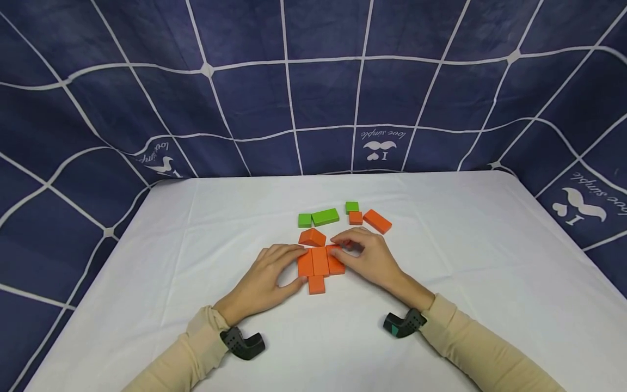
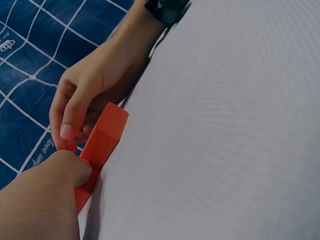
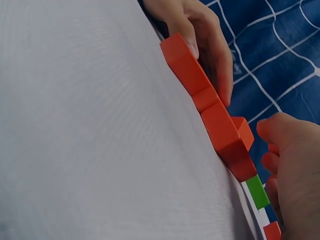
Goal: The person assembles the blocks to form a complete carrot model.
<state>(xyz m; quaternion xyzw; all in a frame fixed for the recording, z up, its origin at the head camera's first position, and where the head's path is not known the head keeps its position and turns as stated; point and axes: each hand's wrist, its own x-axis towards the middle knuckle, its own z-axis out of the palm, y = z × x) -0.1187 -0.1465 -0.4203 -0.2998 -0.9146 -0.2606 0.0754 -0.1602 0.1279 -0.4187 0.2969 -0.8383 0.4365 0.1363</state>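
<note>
Several orange blocks lie close together: a middle block, a left block, a right block and a small square block at the near side. My left hand holds the left block, thumb at its near edge and index finger at its far corner. Over the right block, my right hand has thumb and index finger bent slightly apart, with nothing clearly held. Its thumb appears just above the orange row in the right wrist view. A peaked orange block sits behind.
Farther back lie a small green block, a long green block and another green square. Near them are an orange square and an orange rectangular block. A white cloth covers the table; a dark gridded curtain hangs behind.
</note>
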